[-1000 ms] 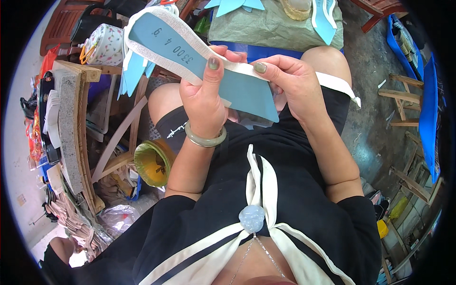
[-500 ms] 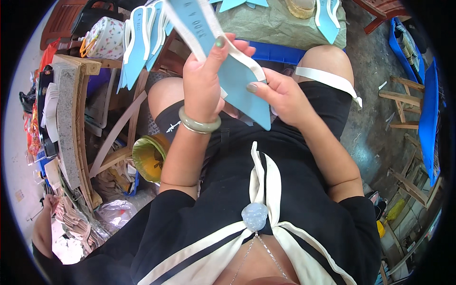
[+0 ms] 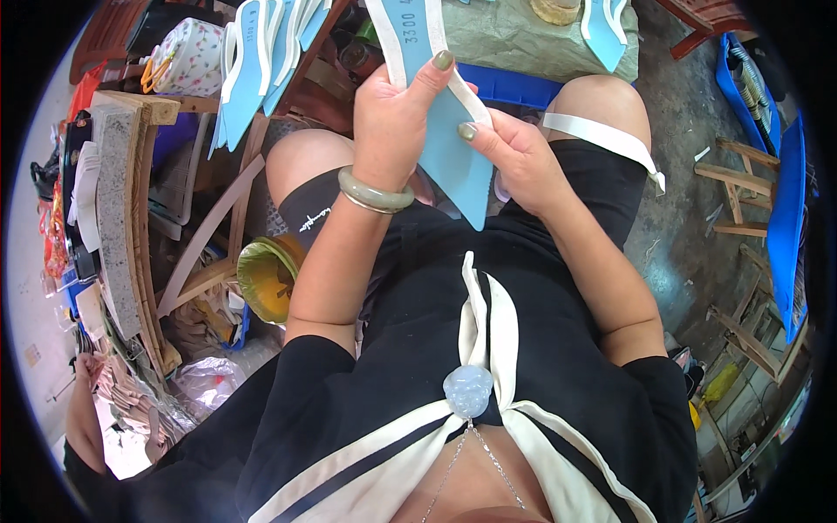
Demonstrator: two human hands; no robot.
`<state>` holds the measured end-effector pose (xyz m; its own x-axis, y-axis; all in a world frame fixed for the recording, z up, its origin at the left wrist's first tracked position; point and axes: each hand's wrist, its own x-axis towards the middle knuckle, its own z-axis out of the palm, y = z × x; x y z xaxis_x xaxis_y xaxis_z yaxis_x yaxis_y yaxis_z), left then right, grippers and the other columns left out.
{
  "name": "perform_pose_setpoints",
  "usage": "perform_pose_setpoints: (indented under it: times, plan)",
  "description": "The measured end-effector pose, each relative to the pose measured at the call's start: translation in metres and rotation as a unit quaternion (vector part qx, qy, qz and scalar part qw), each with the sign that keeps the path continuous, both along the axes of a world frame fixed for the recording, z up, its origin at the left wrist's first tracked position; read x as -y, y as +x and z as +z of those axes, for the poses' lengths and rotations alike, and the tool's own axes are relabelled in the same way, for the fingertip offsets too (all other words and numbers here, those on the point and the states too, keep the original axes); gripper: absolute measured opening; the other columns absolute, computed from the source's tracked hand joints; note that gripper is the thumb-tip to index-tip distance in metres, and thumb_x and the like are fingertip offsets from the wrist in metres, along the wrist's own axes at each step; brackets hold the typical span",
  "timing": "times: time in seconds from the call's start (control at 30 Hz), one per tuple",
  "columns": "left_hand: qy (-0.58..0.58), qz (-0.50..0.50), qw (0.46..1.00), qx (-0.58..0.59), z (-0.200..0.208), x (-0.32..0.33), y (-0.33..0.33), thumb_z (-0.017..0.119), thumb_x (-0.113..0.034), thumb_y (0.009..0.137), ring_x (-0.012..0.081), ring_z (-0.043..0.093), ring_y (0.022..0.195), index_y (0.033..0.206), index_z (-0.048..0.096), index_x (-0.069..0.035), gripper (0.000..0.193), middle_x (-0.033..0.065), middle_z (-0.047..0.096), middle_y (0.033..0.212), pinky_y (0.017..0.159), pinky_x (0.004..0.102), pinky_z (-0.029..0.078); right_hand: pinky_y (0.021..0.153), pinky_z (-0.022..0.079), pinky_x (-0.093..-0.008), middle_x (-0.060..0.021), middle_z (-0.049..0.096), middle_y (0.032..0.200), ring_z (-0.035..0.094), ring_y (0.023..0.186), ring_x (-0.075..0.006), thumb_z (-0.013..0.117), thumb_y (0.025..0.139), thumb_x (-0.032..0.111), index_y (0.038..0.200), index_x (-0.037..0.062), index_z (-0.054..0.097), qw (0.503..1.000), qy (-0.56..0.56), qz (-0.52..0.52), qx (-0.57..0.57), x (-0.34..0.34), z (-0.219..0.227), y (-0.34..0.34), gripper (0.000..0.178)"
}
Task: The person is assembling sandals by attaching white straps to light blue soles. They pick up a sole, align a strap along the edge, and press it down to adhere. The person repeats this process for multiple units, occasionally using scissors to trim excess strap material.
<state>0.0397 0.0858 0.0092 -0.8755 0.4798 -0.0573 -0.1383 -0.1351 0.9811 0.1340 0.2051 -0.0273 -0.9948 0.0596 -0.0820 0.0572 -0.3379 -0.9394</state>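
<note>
Both hands hold a light-blue shoe insole (image 3: 457, 174) above my lap, with its pointed end toward me. White strip (image 3: 466, 96) runs along its curved edges. My left hand (image 3: 391, 126) is closed round the insole's left side, thumb lying on top. The insole's right edge is pinched by my right hand (image 3: 519, 161), its thumb next to the lower end of the white strip. Fingers beneath the insole are mostly hidden. A separate length of white strip (image 3: 602, 139) lies across my right knee.
Several blue insoles with white edging (image 3: 253, 74) hang at the left. Another insole (image 3: 602, 37) lies on the grey-green covered surface (image 3: 523, 52) ahead. A lined yellow bin (image 3: 266, 283) stands beside my left leg. At far left, another person's hand (image 3: 87, 366) shows near stacked pieces.
The insole has shifted right and slightly away from me, turning more upright in the picture. My left hand moved right with it; my right hand still pinches its edge.
</note>
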Motion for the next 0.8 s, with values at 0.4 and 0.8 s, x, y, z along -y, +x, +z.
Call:
perform_pose_setpoints:
  times: [0.4, 0.8]
  plan:
    - [0.041, -0.099, 0.994, 0.005, -0.011, 0.009, -0.001, 0.061, -0.011, 0.087, 0.0197, 0.067, 0.086, 0.114, 0.046, 0.003, 0.033, 0.0163, 0.067, 0.096, 0.075, 0.0308, 0.054, 0.066, 0.041, -0.0201, 0.0017, 0.061, 0.086, 0.052, 0.075, -0.0039, 0.048, 0.098, 0.038, 0.099, 0.0016, 0.062, 0.989, -0.082, 0.038, 0.116, 0.008, -0.029, 0.008, 0.039]
    - [-0.17, -0.308, 0.936, -0.007, 0.047, 0.015, -0.038, 0.059, -0.029, 0.091, 0.0125, 0.062, 0.065, 0.098, 0.056, -0.001, 0.028, 0.0062, 0.063, 0.077, 0.061, 0.0271, 0.051, 0.059, 0.048, -0.0258, -0.0046, 0.064, 0.084, 0.06, 0.07, -0.0132, 0.045, 0.096, 0.037, 0.117, 0.0047, 0.063, 0.983, 0.154, 0.086, -0.043, -0.082, 0.031, -0.043, 0.042]
